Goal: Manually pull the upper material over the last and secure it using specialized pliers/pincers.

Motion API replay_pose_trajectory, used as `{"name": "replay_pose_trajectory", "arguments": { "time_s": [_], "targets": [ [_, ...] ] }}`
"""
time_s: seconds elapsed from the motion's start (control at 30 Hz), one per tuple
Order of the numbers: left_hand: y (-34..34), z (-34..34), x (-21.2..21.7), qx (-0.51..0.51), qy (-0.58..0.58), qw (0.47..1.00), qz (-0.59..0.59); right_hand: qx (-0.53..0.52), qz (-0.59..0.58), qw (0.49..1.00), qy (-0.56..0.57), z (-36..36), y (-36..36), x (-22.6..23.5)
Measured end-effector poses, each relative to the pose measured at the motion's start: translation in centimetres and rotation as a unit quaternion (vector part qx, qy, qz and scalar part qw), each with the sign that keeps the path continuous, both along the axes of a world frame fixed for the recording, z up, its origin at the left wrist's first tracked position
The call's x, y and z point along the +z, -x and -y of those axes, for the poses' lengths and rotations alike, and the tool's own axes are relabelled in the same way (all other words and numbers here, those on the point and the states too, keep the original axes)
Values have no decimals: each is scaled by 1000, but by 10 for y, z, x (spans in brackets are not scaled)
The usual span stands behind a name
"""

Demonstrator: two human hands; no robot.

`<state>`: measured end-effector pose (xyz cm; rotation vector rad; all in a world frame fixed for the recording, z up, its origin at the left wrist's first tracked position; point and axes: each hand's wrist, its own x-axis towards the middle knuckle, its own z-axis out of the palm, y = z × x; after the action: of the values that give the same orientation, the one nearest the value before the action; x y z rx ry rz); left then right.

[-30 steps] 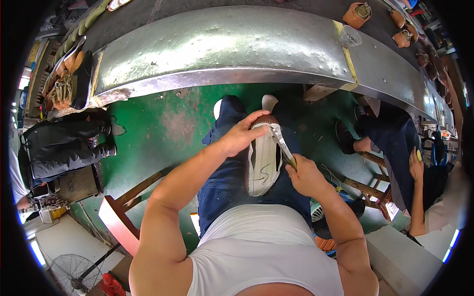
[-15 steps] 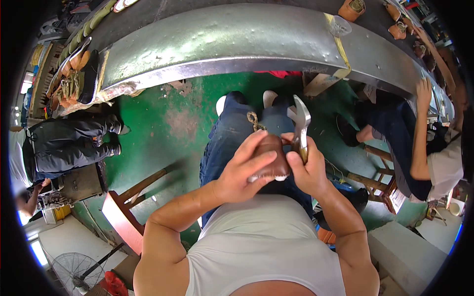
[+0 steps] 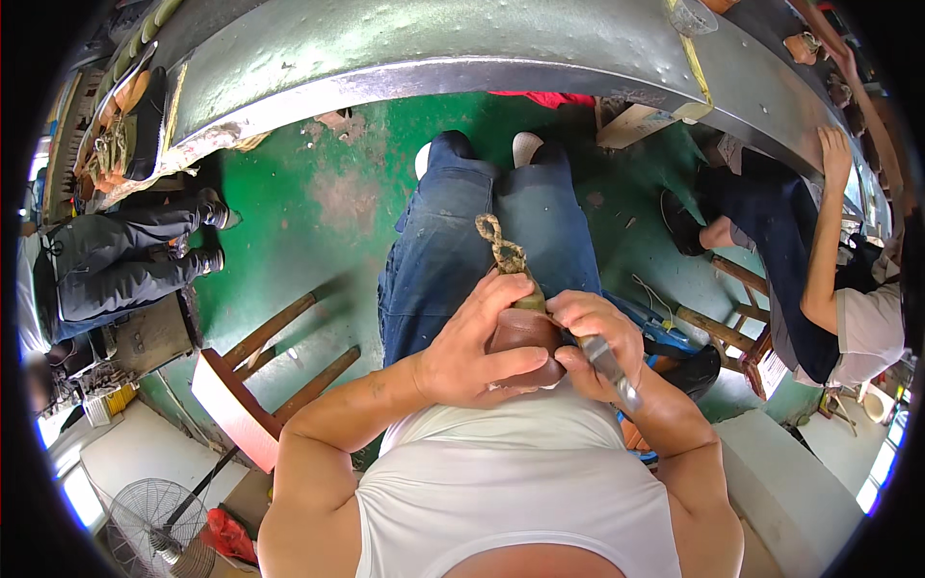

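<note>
Against my lap, my left hand (image 3: 472, 337) grips a brown leather shoe upper (image 3: 525, 332) stretched over a greenish shoe last. A whitish edge shows along its near side. From the last's far end a knotted rope loop (image 3: 489, 229) lies over my jeans. My right hand (image 3: 599, 328) is closed around a silver metal tool (image 3: 609, 366) that looks like lasting pincers. The tool's metal end points down toward my wrist, and its other end is hidden by my fingers. My right fingertips touch the right side of the upper.
A metal-topped bench (image 3: 434, 58) runs across the far side. Shoe parts (image 3: 120, 144) lie at its left end. A person sits at right with a hand (image 3: 833, 154) at the bench; another person's legs (image 3: 135, 255) show at left. A stool (image 3: 236, 409) and fan (image 3: 154, 520) stand at lower left.
The shoe upper has come down closer to my body, showing more of the rope loop. The metal tool has swung from pointing up to pointing down beside the upper.
</note>
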<state>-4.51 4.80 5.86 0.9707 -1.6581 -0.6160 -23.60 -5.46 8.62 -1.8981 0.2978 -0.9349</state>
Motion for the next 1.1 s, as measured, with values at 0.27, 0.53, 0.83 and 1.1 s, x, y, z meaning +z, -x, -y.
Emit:
{"name": "replay_pose_trajectory", "arguments": {
  "time_s": [0.27, 0.53, 0.83, 1.1],
  "targets": [
    [5, -1, 1, 63, 11, 998, -8, 28, -38, 993, -111, 6, -12, -7],
    [9, -1, -11, 134, 112, 982, 71, 42, -19, 998, -37, 13, -8, 0],
    [-4, 7, 1, 7, -39, 998, -54, 89, 19, 990, -103, 16, -17, -28],
    [-26, 32, 10, 8, -97, 995, 14, -28, -115, 979, -166, 28, -28, -32]
  ]
}}
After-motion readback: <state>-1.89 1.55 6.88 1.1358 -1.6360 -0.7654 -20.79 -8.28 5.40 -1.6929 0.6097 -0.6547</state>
